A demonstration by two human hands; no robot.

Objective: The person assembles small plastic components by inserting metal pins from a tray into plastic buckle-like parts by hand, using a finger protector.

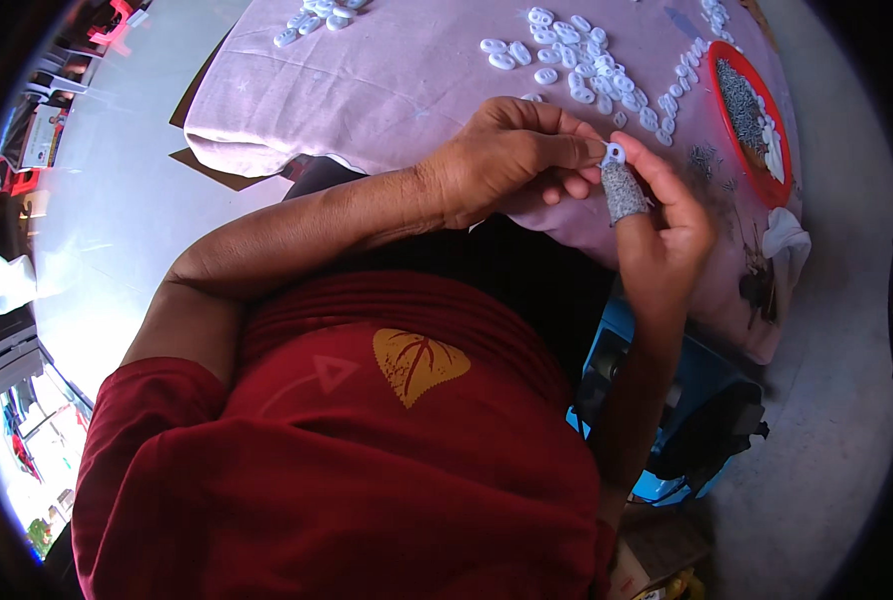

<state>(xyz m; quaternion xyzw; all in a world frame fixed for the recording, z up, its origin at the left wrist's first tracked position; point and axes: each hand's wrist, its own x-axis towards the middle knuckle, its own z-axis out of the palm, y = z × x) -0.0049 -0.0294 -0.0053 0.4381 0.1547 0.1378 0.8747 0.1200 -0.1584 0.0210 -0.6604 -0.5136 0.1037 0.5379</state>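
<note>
Above the table's near edge, my two hands meet around a small white oval plastic piece with a hole (pixel 616 153). My right hand (pixel 672 220) grips it between thumb and index finger. A grey speckled cloth cover (pixel 623 190) wraps that thumb. My left hand (pixel 522 150) comes from the left with thumb and index finger pinched at the piece's left edge. Whatever lies between those fingertips is too small to make out. Just beyond my hands, many similar white oval pieces (pixel 607 75) lie loose on the pink cloth.
A red tray (pixel 789 160) at the right holds small grey metal parts (pixel 737 100) and white pieces. Loose metal bits (pixel 705 160) lie beside it. A white rag (pixel 787 240) hangs at the table's right edge. Another white cluster (pixel 317 15) is far left. Below stands a blue object (pixel 607 335).
</note>
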